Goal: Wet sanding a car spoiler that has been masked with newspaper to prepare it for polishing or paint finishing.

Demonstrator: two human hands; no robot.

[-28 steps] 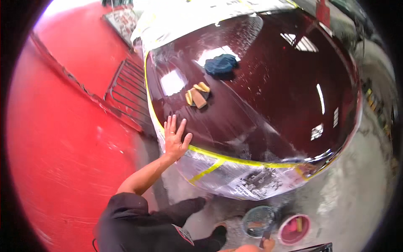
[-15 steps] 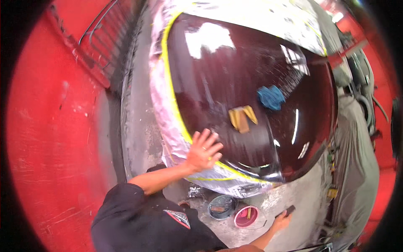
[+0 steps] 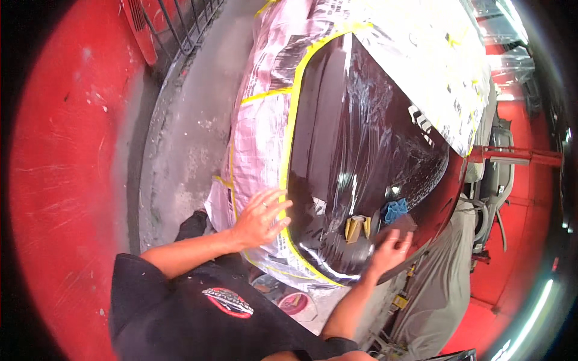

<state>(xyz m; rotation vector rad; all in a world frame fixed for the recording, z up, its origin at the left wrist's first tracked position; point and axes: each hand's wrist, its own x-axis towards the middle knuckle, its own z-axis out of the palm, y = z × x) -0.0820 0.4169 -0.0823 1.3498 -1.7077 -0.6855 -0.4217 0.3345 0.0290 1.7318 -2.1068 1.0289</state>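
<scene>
- The bare left hand [image 3: 260, 221] spreads its fingers at the shiny, dark red, curved car hood [image 3: 325, 126], which looks streaky.
- Folded tan pieces [image 3: 357, 228] sit on it, left of a crumpled blue cloth [image 3: 395, 210].
- The bare right hand [image 3: 388, 254] pinches a flat brown block [image 3: 406, 223] by the cloth.
- Wide grey floor [image 3: 192, 126] runs along the left; bright yellow tape [image 3: 289, 144] lines the hood's left edge.
</scene>
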